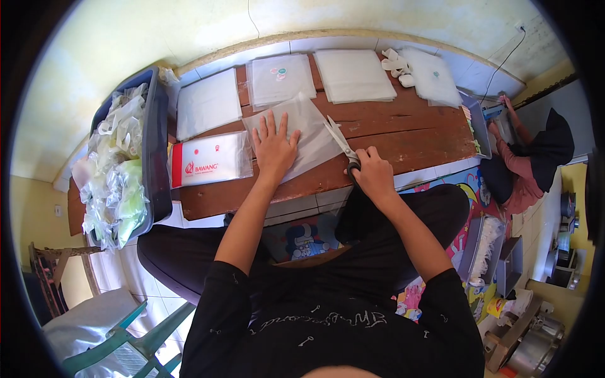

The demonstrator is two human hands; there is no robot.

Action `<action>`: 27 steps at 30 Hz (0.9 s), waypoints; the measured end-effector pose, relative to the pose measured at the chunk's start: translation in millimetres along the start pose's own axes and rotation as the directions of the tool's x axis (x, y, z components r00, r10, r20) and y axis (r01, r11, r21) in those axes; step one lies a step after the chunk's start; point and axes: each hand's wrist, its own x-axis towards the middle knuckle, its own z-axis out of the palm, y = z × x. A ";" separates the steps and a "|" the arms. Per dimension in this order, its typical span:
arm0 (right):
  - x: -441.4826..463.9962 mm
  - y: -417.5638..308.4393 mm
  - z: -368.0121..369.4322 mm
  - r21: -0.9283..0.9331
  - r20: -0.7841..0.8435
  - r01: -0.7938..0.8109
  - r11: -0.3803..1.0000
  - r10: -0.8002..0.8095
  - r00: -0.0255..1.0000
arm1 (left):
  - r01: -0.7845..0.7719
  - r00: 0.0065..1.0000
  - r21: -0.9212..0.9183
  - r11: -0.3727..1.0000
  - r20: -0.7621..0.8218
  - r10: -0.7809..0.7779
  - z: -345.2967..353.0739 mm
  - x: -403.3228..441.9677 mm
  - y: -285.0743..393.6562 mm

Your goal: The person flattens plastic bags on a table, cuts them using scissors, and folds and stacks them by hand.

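A brown wooden table (416, 135) — clear plastic bags (354, 75), mostly stacked — red-edged pack (214, 159), white bundle (395, 63)

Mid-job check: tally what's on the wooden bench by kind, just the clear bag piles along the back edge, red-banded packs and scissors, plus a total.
Clear bag piles: 4
Red-banded pack: 1
Scissors, in the right hand: 1
Total: 6

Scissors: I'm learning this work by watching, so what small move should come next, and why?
Probably line up the scissors with the right edge of the clear plastic sheet, before any snip. The left hand lies spread flat on the sheet, and the right hand holds the scissors with their blades pointing away, close to that edge.
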 end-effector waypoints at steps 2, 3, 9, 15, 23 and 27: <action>4.7 -0.7 0.8 -0.024 0.033 0.025 0.999 -0.024 0.999 | 0.000 1.000 -0.003 1.000 0.000 0.000 -0.1 0.4 -0.5; 6.8 -1.3 0.9 -0.024 0.034 0.026 0.999 -0.025 0.999 | -0.001 1.000 -0.001 1.000 -0.002 0.001 0.0 0.3 -0.5; 15.8 -6.1 -2.0 -0.015 0.041 0.043 0.999 -0.042 0.998 | -0.004 1.000 -0.001 1.000 -0.006 0.004 1.9 0.1 -1.0; 2.7 6.7 0.6 -0.006 0.026 0.025 1.000 -0.025 0.999 | 0.003 1.000 -0.008 1.000 0.005 -0.003 1.3 0.8 -0.1; -5.2 4.8 0.5 -0.004 -0.002 -0.027 1.000 0.027 1.000 | 0.004 1.000 0.000 1.000 0.012 -0.004 2.0 0.5 -0.7; 4.6 -0.8 0.2 0.008 -0.005 -0.009 1.000 0.009 1.000 | 0.000 1.000 0.005 1.000 0.008 0.000 1.5 0.0 -1.0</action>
